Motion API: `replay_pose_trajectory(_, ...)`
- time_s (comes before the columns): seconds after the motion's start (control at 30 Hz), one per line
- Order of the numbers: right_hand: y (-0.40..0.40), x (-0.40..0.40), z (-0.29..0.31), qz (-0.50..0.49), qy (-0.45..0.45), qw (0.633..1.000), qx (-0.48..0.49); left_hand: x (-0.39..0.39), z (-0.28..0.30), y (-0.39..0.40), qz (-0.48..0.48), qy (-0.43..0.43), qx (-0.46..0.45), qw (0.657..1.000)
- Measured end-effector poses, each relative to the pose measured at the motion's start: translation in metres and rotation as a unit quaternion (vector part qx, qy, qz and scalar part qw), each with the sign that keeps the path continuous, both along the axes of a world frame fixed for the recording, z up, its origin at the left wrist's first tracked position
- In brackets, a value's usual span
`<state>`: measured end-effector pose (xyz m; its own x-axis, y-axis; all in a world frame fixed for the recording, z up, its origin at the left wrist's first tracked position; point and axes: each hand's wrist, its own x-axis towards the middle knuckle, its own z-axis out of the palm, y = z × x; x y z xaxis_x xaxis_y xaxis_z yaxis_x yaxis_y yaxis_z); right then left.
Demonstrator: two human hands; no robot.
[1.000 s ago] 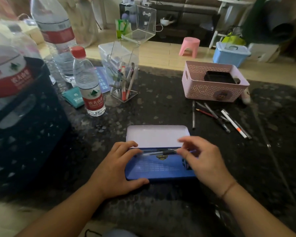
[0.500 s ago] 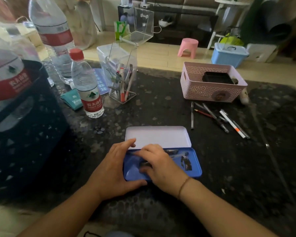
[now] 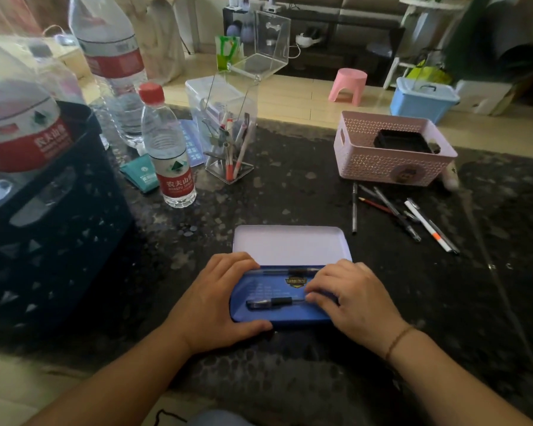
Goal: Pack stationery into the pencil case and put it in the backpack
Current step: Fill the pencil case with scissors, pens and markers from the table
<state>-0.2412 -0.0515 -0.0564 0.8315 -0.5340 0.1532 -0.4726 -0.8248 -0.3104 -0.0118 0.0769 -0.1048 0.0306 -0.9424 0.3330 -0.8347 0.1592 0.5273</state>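
- The pencil case [image 3: 277, 298] lies open on the dark, speckled bench [image 3: 290, 192], right in front of the person; its pale lid [image 3: 290, 244] is folded flat away from them, so the blue tray faces up for loading.
- The left hand [image 3: 216, 302] wraps the tray's left end, fingers curled over the far edge and thumb along the near one, seemingly to stop the slick, thin box from sliding.
- The right hand [image 3: 351, 299] rests over the tray's right end, fingertips touching the tip of a dark pen [image 3: 270, 302] lying lengthwise in the tray; I'd say it is settling the pen flat. Whether it actually pinches the pen, I cannot tell.
- A second slim pen [image 3: 285, 271] lies along the hinge side.
- More loose pens [image 3: 406, 216] are fanned out on the bench beside a pink perforated basket [image 3: 391, 155], well away from the case, likely next to go in.
- A clear acrylic holder [image 3: 228, 139] stands upright with pens inside, near a ribbed plastic water bottle [image 3: 166, 149].
- No backpack is plainly identifiable.
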Motion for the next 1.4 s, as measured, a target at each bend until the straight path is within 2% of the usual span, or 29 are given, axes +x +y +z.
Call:
replay_pose_trajectory(0.13, -0.001, -0.004, -0.003, 0.014, 0.025, 1.000, 0.002, 0.000, 0.000, -0.001, -0.001, 0.002, 0.005, 1.000)
replay_pose_trajectory(0.23, 0.001, -0.002, -0.004, -0.013, -0.003, 1.000, -0.015, 0.000, -0.001, -0.001, 0.006, 0.011, 0.013, 1.000)
replay_pose_trajectory(0.6, -0.002, 0.021, -0.012, -0.090, -0.062, 0.992, 0.057, -0.002, 0.002, 0.000, 0.012, -0.009, 0.021, 1.000)
replay_pose_trajectory(0.83, 0.001, 0.032, -0.014, -0.074, -0.080, 0.994, -0.002, -0.004, 0.006, 0.001, 0.012, -0.007, 0.029, 0.999)
replay_pose_trajectory(0.97, -0.004, 0.025, -0.010, -0.064, -0.093, 0.994, -0.002, -0.004, 0.004, 0.000, 0.010, -0.012, 0.032, 0.999)
replay_pose_trajectory(1.03, -0.020, 0.016, -0.004, -0.098, -0.137, 0.986, -0.009, -0.002, 0.002, 0.000, 0.006, -0.012, 0.028, 1.000)
replay_pose_trajectory(1.1, -0.054, 0.000, 0.001, -0.197, -0.161, 0.967, 0.009, -0.001, 0.001, 0.000, 0.003, -0.006, 0.023, 1.000)
replay_pose_trajectory(1.2, -0.109, -0.021, 0.003, -0.342, -0.095, 0.934, 0.048, -0.001, 0.002, -0.001, 0.004, -0.001, 0.024, 1.000)
replay_pose_trajectory(1.3, -0.132, -0.004, -0.004, -0.343, -0.005, 0.937, 0.068, -0.001, 0.003, 0.000, 0.011, 0.003, 0.031, 0.999)
replay_pose_trajectory(1.4, -0.137, 0.025, -0.015, -0.374, 0.062, 0.924, 0.042, -0.002, 0.004, 0.002, 0.015, 0.005, 0.039, 0.999)
